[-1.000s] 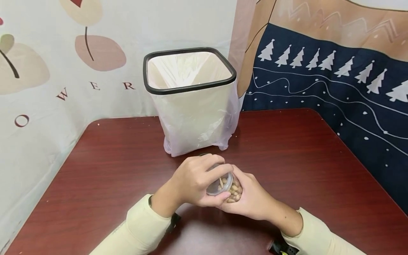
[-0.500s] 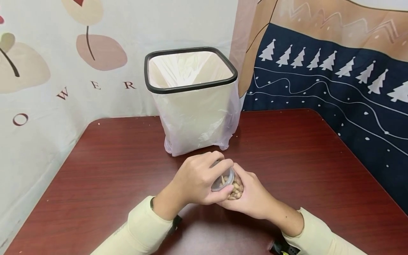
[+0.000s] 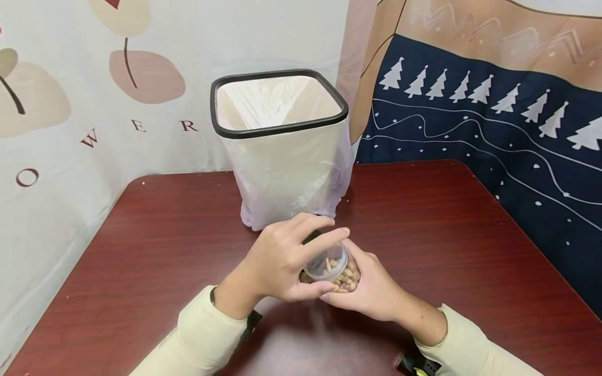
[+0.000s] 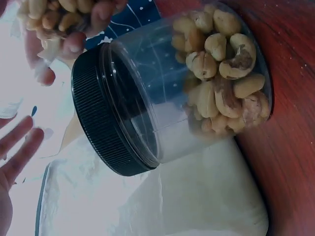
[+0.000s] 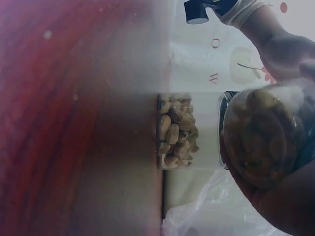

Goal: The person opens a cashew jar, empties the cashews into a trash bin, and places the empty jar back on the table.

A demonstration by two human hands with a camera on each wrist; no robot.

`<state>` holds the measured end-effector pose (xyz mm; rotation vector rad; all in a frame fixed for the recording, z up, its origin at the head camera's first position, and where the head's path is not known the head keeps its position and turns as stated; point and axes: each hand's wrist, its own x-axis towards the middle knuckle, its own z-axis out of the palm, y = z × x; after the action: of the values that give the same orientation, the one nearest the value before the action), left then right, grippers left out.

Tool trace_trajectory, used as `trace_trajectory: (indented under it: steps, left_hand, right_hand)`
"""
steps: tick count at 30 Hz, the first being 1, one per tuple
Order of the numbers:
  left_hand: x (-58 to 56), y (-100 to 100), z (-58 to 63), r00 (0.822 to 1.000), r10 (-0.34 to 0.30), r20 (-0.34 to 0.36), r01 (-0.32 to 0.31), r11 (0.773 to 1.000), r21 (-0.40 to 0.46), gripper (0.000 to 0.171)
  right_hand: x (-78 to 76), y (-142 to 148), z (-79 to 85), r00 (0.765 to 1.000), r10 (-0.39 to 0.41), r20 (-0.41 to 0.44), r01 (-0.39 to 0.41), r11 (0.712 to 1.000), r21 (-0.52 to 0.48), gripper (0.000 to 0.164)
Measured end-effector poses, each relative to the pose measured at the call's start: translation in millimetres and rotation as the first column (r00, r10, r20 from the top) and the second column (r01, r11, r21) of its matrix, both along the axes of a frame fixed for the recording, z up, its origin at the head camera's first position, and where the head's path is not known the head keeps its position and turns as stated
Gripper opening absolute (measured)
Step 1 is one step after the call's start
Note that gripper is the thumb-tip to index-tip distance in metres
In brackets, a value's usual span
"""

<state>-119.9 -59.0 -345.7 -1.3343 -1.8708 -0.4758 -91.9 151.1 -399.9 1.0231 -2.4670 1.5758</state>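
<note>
My right hand [image 3: 376, 287] grips a clear plastic jar [image 3: 349, 277] of pale nuts, its round mouth tilted toward the left. My left hand [image 3: 279, 256] is at that mouth, fingers spread above the rim and thumb close to its lower edge; whether the thumb touches cannot be told. Behind the hands, a second clear jar [image 4: 216, 83] stands on the table, partly filled with cashews under a black ribbed lid [image 4: 106, 110]. Most of this jar is hidden in the head view. In the right wrist view the held jar [image 5: 266, 132] looms dark and blurred in front of the standing jar [image 5: 179, 130].
A waste bin [image 3: 287, 167] with a black rim and a thin lilac bag stands on the reddish-brown table [image 3: 155, 235] just beyond the hands. Printed cloths [image 3: 470, 120] hang behind the table and along its right side.
The left fingers have loosened and lifted off the held jar's rim, spreading wider, and the hand has shifted slightly left. The right hand keeps its grip. The standing jar's black lid shows more.
</note>
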Motion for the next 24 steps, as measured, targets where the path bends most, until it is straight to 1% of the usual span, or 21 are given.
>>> trace_trajectory:
  steps: [3, 5, 7, 9, 11, 16, 19, 24]
  left_hand:
    - [0.6, -1.1, 2.5, 0.995, -0.077, -0.06, 0.078, 0.997, 0.002, 0.059]
    - [2.2, 0.9, 2.9, 0.989, -0.105, -0.101, 0.104, 0.995, -0.011, 0.058]
    - [4.0, 2.5, 3.4, 0.985, -0.116, -0.128, 0.113, 0.993, -0.027, 0.057]
    - [5.6, 1.8, 4.7, 0.984, -0.118, -0.134, 0.114, 0.993, -0.039, 0.055]
    - [6.1, 2.0, 3.6, 0.983, -0.122, -0.134, 0.119, 0.992, -0.033, 0.052]
    - [5.2, 1.7, 3.1, 0.984, -0.11, -0.14, 0.107, 0.994, -0.031, 0.046]
    - [4.6, 3.5, 2.5, 0.984, -0.105, -0.141, 0.102, 0.994, -0.031, 0.046]
    - [3.5, 5.6, -0.1, 0.986, -0.107, -0.13, 0.104, 0.994, -0.03, 0.046]
  right_hand:
    - [0.3, 0.2, 1.1, 0.997, 0.073, 0.026, -0.073, 0.997, -0.02, 0.062]
    - [2.4, 2.0, 1.4, 0.993, 0.115, 0.032, -0.114, 0.993, -0.029, 0.059]
    - [3.5, 3.5, 1.8, 0.988, 0.151, 0.02, -0.15, 0.988, -0.042, 0.057]
    - [3.3, 2.4, 2.6, 0.984, 0.176, 0.008, -0.176, 0.983, -0.047, 0.056]
    - [3.3, 2.0, 2.2, 0.981, 0.192, 0.006, -0.192, 0.98, -0.051, 0.055]
    - [1.8, 0.6, 2.4, 0.982, 0.188, 0.007, -0.187, 0.981, -0.053, 0.057]
    - [1.4, 1.9, 1.7, 0.985, 0.173, 0.003, -0.173, 0.984, -0.05, 0.06]
    - [1.9, 3.8, 0.0, 0.986, 0.166, 0.012, -0.165, 0.985, -0.045, 0.058]
